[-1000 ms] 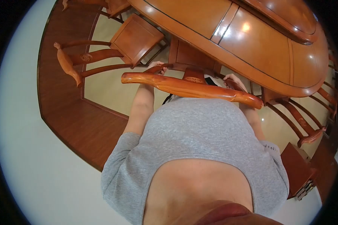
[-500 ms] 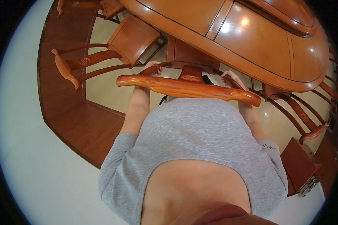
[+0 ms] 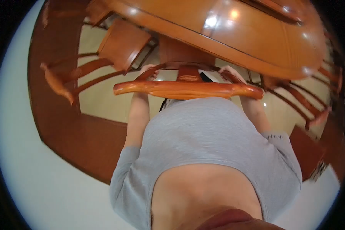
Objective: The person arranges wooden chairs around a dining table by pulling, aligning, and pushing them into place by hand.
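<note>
Right in front of my chest is a reddish-brown wooden chair [image 3: 188, 89], its carved top rail running nearly level across the view. My left hand [image 3: 148, 70] is closed around the left side post of the backrest. On the other side, my right hand [image 3: 230, 71] grips the right post, its fingers partly behind the wood. A central slat with a carved mark stands between them. The chair's seat and legs are mostly hidden behind the backrest and under the table. Just ahead lies a large glossy wooden table [image 3: 188, 25] with rounded ends.
Another wooden chair [image 3: 124, 44] stands at the left, its back turned outward. More chairs line the right side, one chair [image 3: 301, 97] being closest. A brown box-like piece [image 3: 306, 149] is at lower right. Dark brown panelling [image 3: 92, 149] borders the pale floor [image 3: 99, 99] at left.
My view has shifted, with the table and left chair now further left and slightly higher or blurred. The held chair's top rail sits more level. Both hands keep their grip.
</note>
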A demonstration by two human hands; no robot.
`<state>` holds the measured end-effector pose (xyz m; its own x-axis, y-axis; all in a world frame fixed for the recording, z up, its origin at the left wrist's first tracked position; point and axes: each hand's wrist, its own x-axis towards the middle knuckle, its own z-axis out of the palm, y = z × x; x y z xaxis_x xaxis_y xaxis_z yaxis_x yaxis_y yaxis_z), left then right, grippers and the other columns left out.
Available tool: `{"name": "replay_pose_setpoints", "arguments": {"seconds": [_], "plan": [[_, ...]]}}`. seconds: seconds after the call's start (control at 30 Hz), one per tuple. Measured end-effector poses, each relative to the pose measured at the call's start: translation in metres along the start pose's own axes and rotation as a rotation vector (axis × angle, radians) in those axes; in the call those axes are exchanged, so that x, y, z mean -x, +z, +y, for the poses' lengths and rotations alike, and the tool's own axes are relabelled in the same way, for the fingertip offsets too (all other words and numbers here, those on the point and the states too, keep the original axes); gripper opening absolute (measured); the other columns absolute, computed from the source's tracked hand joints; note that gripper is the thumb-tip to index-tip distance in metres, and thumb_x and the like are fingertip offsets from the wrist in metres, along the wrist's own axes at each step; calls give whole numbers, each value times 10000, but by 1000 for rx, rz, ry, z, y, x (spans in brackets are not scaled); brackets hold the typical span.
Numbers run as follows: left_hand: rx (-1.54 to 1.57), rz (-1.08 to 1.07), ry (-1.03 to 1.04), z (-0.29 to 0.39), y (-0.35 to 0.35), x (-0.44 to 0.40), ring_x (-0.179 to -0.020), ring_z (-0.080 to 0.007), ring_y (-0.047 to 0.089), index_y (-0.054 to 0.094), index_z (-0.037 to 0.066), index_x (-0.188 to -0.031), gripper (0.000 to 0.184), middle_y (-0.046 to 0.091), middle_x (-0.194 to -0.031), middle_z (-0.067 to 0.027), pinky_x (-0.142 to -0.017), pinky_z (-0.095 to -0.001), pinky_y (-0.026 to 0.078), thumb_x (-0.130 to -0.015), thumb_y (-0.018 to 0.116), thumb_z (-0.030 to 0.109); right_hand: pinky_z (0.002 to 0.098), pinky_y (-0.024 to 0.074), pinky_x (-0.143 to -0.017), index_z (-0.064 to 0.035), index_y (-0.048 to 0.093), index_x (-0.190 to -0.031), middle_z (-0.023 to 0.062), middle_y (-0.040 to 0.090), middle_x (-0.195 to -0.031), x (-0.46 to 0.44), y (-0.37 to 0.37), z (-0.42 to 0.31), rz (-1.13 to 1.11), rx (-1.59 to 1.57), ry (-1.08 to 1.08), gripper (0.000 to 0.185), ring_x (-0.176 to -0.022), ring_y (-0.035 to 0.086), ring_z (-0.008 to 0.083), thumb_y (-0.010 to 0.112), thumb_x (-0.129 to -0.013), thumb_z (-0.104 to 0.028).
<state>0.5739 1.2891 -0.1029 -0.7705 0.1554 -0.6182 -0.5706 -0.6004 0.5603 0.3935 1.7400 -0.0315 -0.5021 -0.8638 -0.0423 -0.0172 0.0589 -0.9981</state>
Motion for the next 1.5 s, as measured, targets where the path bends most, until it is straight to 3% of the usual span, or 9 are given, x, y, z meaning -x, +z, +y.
{"name": "replay_pose_setpoints", "arguments": {"seconds": [0.13,0.2,0.23,0.47,0.67,1.03,1.2,1.33,1.5], "plan": [[91,-66,-102,11,28,10,-592,-69,523,537,-18,-921,230,531,-701,-24,-455,-173,408,-871,488,202,210,370,-636,-102,519,-939,-2,504,-788,8,6,4,134,-4,-84,183,-734,458,78,609,-783,-134],[341,-106,-379,14,12,0,-598,-110,532,521,-22,-917,232,545,-716,-52,-494,-216,441,-875,468,200,201,368,-643,-101,529,-909,-11,502,-788,13,5,-4,136,-311,131,129,-732,458,72,587,-793,-97],[305,-127,-410,21,24,-12,-598,-110,532,521,-22,-917,232,545,-716,-52,-494,-216,441,-875,468,200,218,386,-640,-113,595,-775,-33,526,-718,12,16,-25,348,-492,333,149,-690,485,80,587,-760,-261],[205,-143,-509,17,43,2,-603,-123,537,517,-21,-919,235,549,-717,-61,-511,-232,450,-876,463,204,218,383,-608,-124,581,-699,-24,507,-676,8,18,-27,462,-750,531,112,-654,483,84,572,-750,-224],[245,-89,-510,29,40,-2,-607,-133,541,514,-21,-920,239,553,-719,-68,-525,-245,457,-876,458,207,215,363,-581,-77,582,-777,7,497,-693,13,20,11,430,-576,283,121,-660,472,103,542,-829,-178],[303,1,-477,65,36,-14,-614,-152,548,508,-19,-923,244,558,-721,-81,-549,-268,469,-878,451,213,244,421,-712,-99,592,-767,2,574,-787,19,31,-41,425,-594,323,98,-773,533,113,556,-777,-190],[356,-363,-754,84,25,-37,-640,-180,575,523,-14,-895,278,580,-730,-103,-578,-294,485,-865,468,257,213,439,-626,-98,563,-908,20,544,-774,22,28,-37,383,-526,297,104,-715,531,104,530,-848,-176],[402,-137,-558,83,29,-40,-629,-201,592,536,-9,-861,277,598,-719,-111,-561,-310,496,-856,476,261,220,445,-601,-96,563,-941,30,580,-763,27,26,-12,412,-529,333,132,-690,558,97,529,-857,-191],[405,-33,-776,105,44,-55,-583,-217,600,549,-5,-814,257,611,-690,-121,-535,-325,506,-832,494,246,218,455,-639,-93,562,-958,37,596,-789,29,31,-19,464,-550,435,146,-717,573,108,523,-865,-198]]}}
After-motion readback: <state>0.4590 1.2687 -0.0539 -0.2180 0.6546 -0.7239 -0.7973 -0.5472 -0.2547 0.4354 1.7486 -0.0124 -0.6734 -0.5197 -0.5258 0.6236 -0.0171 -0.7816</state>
